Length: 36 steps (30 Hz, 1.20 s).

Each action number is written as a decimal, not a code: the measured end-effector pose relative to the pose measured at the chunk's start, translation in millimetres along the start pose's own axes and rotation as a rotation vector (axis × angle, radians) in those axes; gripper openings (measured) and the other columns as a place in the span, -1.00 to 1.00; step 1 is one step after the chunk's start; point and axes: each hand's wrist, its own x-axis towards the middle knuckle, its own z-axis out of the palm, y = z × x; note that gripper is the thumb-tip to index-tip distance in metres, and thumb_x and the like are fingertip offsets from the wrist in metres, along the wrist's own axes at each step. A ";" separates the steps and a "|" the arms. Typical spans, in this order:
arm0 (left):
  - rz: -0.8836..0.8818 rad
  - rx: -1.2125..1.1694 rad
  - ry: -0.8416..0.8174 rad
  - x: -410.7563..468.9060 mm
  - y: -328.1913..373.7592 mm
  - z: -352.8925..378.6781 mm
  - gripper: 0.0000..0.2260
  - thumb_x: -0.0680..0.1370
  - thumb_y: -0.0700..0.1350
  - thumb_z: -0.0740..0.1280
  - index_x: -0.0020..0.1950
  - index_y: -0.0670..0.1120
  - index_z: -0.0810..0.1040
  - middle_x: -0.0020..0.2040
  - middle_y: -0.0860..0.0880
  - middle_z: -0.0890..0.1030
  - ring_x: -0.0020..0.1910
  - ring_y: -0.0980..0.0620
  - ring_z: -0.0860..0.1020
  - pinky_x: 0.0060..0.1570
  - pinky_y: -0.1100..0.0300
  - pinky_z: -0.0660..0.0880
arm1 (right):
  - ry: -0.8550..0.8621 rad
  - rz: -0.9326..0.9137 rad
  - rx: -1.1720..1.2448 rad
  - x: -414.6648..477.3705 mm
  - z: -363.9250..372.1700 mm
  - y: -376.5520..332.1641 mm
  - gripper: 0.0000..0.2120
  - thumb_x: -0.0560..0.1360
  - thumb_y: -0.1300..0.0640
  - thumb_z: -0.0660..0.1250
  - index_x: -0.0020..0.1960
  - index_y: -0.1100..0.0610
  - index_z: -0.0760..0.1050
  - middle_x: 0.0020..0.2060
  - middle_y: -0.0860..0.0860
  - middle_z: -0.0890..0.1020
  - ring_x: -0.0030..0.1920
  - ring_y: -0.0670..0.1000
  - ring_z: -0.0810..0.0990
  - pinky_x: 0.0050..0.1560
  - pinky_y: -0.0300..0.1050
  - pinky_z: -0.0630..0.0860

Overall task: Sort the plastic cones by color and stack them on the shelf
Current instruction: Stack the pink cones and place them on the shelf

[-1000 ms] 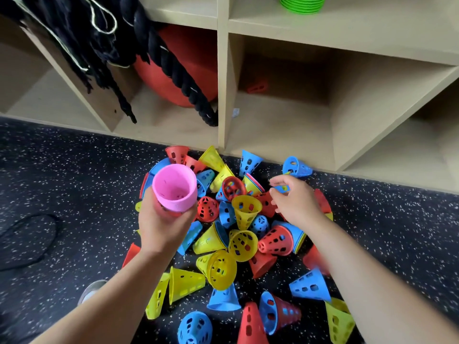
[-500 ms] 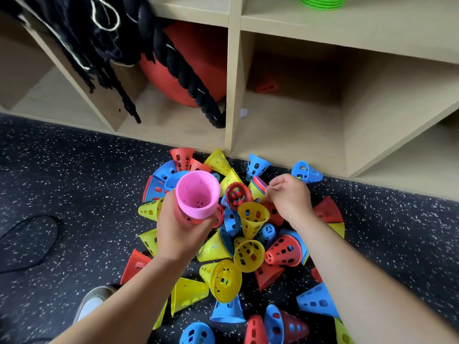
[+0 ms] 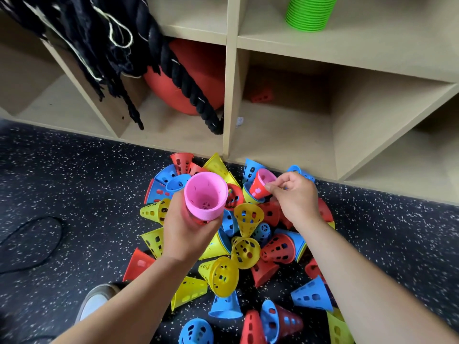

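left hand: our left hand (image 3: pixel 188 229) was closed around a pink perforated plastic cone (image 3: pixel 205 194), held mouth-up above the pile; whether more pink cones nested under it, we could not tell.
right hand: our right hand (image 3: pixel 295 197) pinched the rim of a red perforated plastic cone with a pink lining (image 3: pixel 260 186) between thumb and fingertips, at the far edge of the pile.
nested item: the pink lining read as a pink cone seated inside the red one; we judged this, it was not certain.
pile: the heap of mixed red, yellow and blue plastic cones (image 3: pixel 244 240) lay on the dark speckled rubber floor (image 3: pixel 74 175), just in front of the pale wooden cubby shelf (image 3: pixel 229 95).
shelf contents: a stack of green plastic cones (image 3: pixel 308 13) stood in an upper compartment; one small red cone (image 3: pixel 262 96) lay deep in the lower middle compartment.
step in hand: collecting pink cones, by our reading.
next move: we judged it called for freeing the pink piece from the red shell, then seating it on the cone in our left hand, mouths aligned.
caution: neighbouring cones touched the red one and could have shifted.
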 end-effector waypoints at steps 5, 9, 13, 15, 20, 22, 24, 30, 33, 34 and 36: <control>-0.008 -0.018 -0.020 -4.4 6.2 0.0 -0.46 0.30 -0.04 0.63 0.20 0.07 0.50 0.04 0.13 0.58 0.02 0.21 0.55 -0.11 0.47 0.39 | 0.058 -0.050 0.141 -12.0 -10.8 -14.1 -0.78 0.48 0.24 0.48 -0.24 0.03 0.51 -0.26 0.02 0.71 -0.29 0.03 0.72 -0.09 0.18 0.67; -0.038 -0.027 -0.024 -7.7 9.9 3.0 -0.47 0.29 -0.02 0.63 0.17 0.14 0.47 0.03 0.18 0.57 0.01 0.25 0.55 -0.12 0.47 0.40 | 0.104 -0.224 0.252 -32.1 -27.9 -56.7 -0.74 0.49 0.35 0.44 -0.21 0.06 0.46 -0.23 -0.01 0.72 -0.31 0.06 0.70 -0.16 0.06 0.66; -0.040 -0.011 -0.046 -6.9 10.8 6.8 -0.47 0.30 0.00 0.61 0.18 0.13 0.46 0.03 0.19 0.57 0.01 0.26 0.54 -0.13 0.50 0.40 | 0.070 -0.434 0.392 -59.1 -44.1 -101.9 -0.73 0.48 0.39 0.44 -0.18 0.09 0.43 -0.18 0.06 0.72 -0.27 0.15 0.68 -0.17 0.01 0.64; -0.059 -0.021 -0.053 -8.0 10.6 8.7 -0.46 0.30 0.00 0.60 0.21 0.11 0.48 0.04 0.18 0.59 0.02 0.27 0.56 -0.12 0.50 0.41 | -0.001 -0.518 0.384 -72.3 -43.4 -113.8 -0.73 0.48 0.39 0.45 -0.17 0.08 0.45 -0.16 0.06 0.72 -0.22 0.12 0.69 -0.13 0.03 0.65; -0.052 -0.042 -0.056 -9.2 17.2 11.0 -0.48 0.28 0.04 0.56 0.19 0.11 0.49 0.02 0.18 0.60 -0.02 0.31 0.57 -0.13 0.45 0.44 | -0.209 -0.565 0.182 -87.2 -24.4 -107.0 -0.74 0.47 0.32 0.48 -0.19 0.00 0.51 -0.16 -0.05 0.73 -0.10 0.00 0.72 -0.12 -0.05 0.66; -0.039 -0.067 -0.071 -8.1 17.9 11.2 -0.50 0.28 0.09 0.55 0.18 0.12 0.50 0.02 0.15 0.62 -0.03 0.25 0.60 -0.12 0.29 0.53 | -0.262 -0.536 0.145 -88.7 -21.4 -99.6 -0.82 0.47 0.27 0.47 -0.15 0.02 0.55 -0.13 -0.07 0.72 -0.13 -0.02 0.70 -0.18 -0.09 0.64; -0.037 -0.079 -0.059 -6.2 14.7 11.1 -0.47 0.28 0.09 0.55 0.21 0.12 0.49 0.05 0.14 0.62 0.01 0.20 0.60 -0.07 0.16 0.57 | -0.235 -0.520 0.150 -88.3 -21.2 -93.8 -0.87 0.47 0.23 0.46 -0.09 0.01 0.60 -0.13 -0.05 0.71 -0.21 0.02 0.65 -0.28 -0.05 0.61; -0.060 -0.093 -0.019 -2.3 9.1 3.8 -0.43 0.26 0.05 0.58 0.22 0.10 0.48 0.06 0.12 0.62 0.03 0.14 0.60 -0.01 0.11 0.57 | -0.164 -0.434 0.251 -87.2 -26.9 -92.5 -0.80 0.51 0.30 0.41 0.00 0.02 0.58 0.01 -0.08 0.70 -0.14 -0.01 0.65 -0.22 0.00 0.64; -0.048 -0.079 -0.028 -2.8 11.5 -0.8 -0.42 0.26 0.04 0.58 0.24 0.07 0.49 0.07 0.11 0.62 0.03 0.14 0.60 -0.03 0.22 0.54 | -0.209 -0.414 0.253 -91.1 -27.7 -91.2 -0.77 0.49 0.30 0.42 0.05 0.02 0.56 0.10 -0.09 0.68 0.01 -0.06 0.67 -0.15 -0.19 0.59; -0.042 -0.074 -0.032 -3.4 12.8 -2.3 -0.41 0.26 0.04 0.57 0.24 0.07 0.49 0.07 0.11 0.62 0.03 0.14 0.60 -0.03 0.26 0.53 | -0.218 -0.405 0.245 -92.4 -28.1 -90.0 -0.76 0.49 0.29 0.43 0.07 0.02 0.55 0.12 -0.09 0.66 0.04 -0.06 0.67 -0.13 -0.20 0.58; -0.030 -0.069 -0.042 -5.5 15.6 -5.2 -0.42 0.26 0.05 0.56 0.25 0.07 0.49 0.07 0.10 0.62 0.03 0.14 0.59 -0.04 0.29 0.50 | -0.234 -0.390 0.206 -96.3 -27.8 -86.9 -0.74 0.47 0.20 0.46 0.12 0.02 0.55 0.15 -0.12 0.64 0.07 -0.07 0.67 -0.08 -0.07 0.63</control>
